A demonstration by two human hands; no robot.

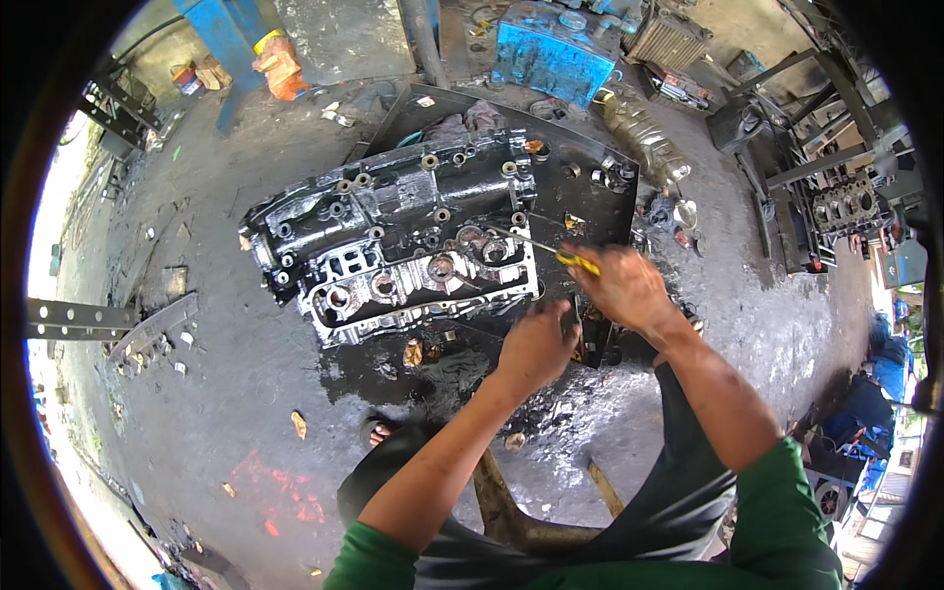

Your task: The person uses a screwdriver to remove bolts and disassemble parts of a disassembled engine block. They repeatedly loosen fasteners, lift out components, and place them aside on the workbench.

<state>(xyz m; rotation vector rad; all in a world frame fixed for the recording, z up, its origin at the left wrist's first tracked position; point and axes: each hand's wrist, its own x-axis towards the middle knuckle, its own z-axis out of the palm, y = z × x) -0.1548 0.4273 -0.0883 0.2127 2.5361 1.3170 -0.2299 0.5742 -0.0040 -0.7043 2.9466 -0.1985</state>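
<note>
A battered blue metal box [553, 49] stands at the far edge of the oily concrete floor [226, 374], with a clear plastic bottle [644, 138] lying on its side just to its right. An orange cloth bundle [278, 67] hangs against a blue steel post [228, 34]. A dark metal rack [801, 187] stands at the right, and a grey perforated steel bar [79, 319] lies at the left.

The yellow-handled screwdriver [562, 254] mostly disappears inside the right hand [626, 285]. What the curled left hand [537, 344] grips stays hidden. Small metal parts on the black tray [590, 157] are too tiny to identify. Far right, a crouching blue-clad person [885, 369] is cut off.
</note>
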